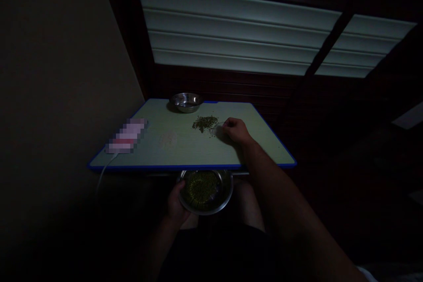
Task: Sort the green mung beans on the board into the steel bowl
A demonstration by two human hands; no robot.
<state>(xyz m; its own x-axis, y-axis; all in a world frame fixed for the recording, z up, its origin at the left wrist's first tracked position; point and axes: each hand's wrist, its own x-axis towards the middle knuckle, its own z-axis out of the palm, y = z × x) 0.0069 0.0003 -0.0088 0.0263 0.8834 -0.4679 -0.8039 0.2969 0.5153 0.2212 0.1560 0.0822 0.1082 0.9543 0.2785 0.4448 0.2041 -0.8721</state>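
My left hand (177, 205) grips the rim of a metal bowl (228, 198), just below the table's near edge and above my lap. Small green grains, which look like mung beans (201, 187), lie in it. Over the table, my right hand (236, 130) is closed on a thin clear piece (217, 130), perhaps plastic; its exact kind is hard to make out in the dim light. Its edge is beside a loose pile of dark small beans (204, 123) on the tabletop. Left of the pile, a thin patch of pale grains (168, 139) is spread out.
The light-coloured table (198, 156) has a blue edge. A second metal bowl (187, 103) stands at its back. On the left lies a blurred-out phone-like object (127, 136) with a white cable (104, 171). A wall rises on the left, and dark-framed slatted panels (231, 31) stand behind.
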